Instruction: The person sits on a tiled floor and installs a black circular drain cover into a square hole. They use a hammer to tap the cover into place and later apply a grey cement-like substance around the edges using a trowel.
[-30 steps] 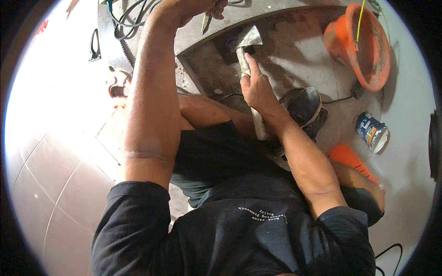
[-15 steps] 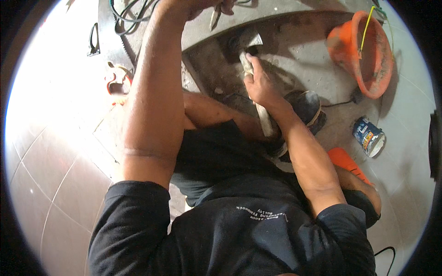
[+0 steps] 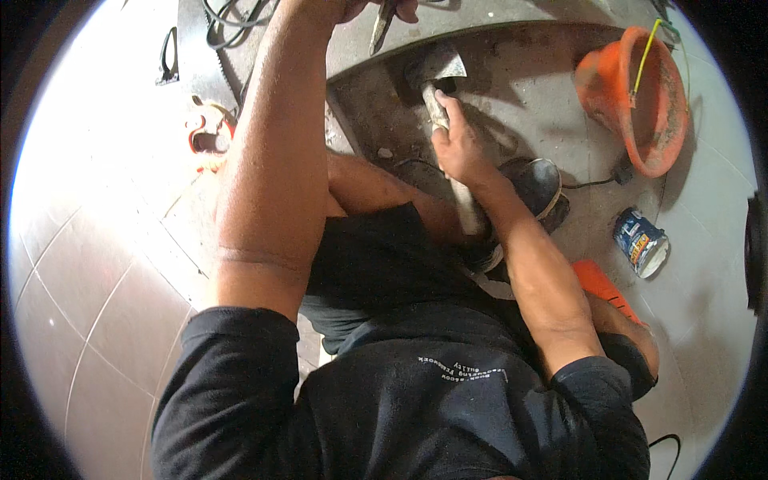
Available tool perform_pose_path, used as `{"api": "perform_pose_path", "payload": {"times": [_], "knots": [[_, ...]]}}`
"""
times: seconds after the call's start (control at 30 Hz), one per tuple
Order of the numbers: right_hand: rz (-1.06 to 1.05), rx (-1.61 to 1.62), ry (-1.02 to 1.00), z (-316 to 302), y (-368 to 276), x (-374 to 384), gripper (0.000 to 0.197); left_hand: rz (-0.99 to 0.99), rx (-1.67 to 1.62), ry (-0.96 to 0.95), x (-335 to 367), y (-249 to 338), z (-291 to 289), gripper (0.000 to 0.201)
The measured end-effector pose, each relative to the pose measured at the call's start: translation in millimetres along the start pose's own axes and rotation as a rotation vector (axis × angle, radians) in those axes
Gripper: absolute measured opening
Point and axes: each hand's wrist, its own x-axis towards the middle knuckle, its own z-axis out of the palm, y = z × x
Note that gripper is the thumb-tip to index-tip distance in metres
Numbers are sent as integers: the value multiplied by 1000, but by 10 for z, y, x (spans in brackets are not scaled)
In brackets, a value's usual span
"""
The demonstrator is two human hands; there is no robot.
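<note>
My right hand (image 3: pixel 462 148) is wrapped round the pale wooden handle of a hatchet (image 3: pixel 466 210), thumb laid along it. The hatchet's flared metal head (image 3: pixel 448 64) points away from me, over a curved dark-edged board (image 3: pixel 544 88). At the top edge of the picture my left hand (image 3: pixel 406 10) is partly cut off. Its fingers are closed on a narrow pointed tool (image 3: pixel 383 30), whose tip sticks out toward me; its kind is not clear.
An orange bucket (image 3: pixel 606 80) lies tipped at the right, near a blue-and-white can (image 3: pixel 640 242). A handsaw (image 3: pixel 210 72) with a red-and-white handle (image 3: pixel 210 132) lies at the left. Black cable (image 3: pixel 232 24) coils at the top. A dark round container (image 3: pixel 534 182) stands beside my right wrist.
The whole view has shifted slightly. My right hand keeps its hold on the hatchet, and my left hand still grips the pointed tool, now tilted a little differently.
</note>
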Motion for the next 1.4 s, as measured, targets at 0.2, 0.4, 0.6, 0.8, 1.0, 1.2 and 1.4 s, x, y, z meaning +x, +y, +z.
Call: {"api": "perform_pose_path", "payload": {"times": [0.2, 0.4, 0.6, 0.8, 1.0, 1.2, 1.4], "knots": [[329, 99, -74, -818, -192, -210, 52, -12, -108, 47, -89, 1, -41, 44], [88, -376, -127, -1808, 648, -11, 52, 56, 182, 370, -132, 21, -159, 32], [42, -538, -70, -2171, 1473, -180, 61, 272, 603, 583, 165, -546, -384, 29], [36, -896, 133, -1931, 1546, -224, 51, 107, 790, 569, 146, -869, -578, 24], [-283, -843, 130, -649, 543, 168, 48, 19, 841, 519, 231, -990, -531, 30], [-71, -731, -58, 252, -64, 419, 34, 25, 955, 561, 355, -1207, -722, 18], [-168, -542, 7, 203, -220, 424, 9, -248, 990, 737, 179, -997, -631, 28]]}}
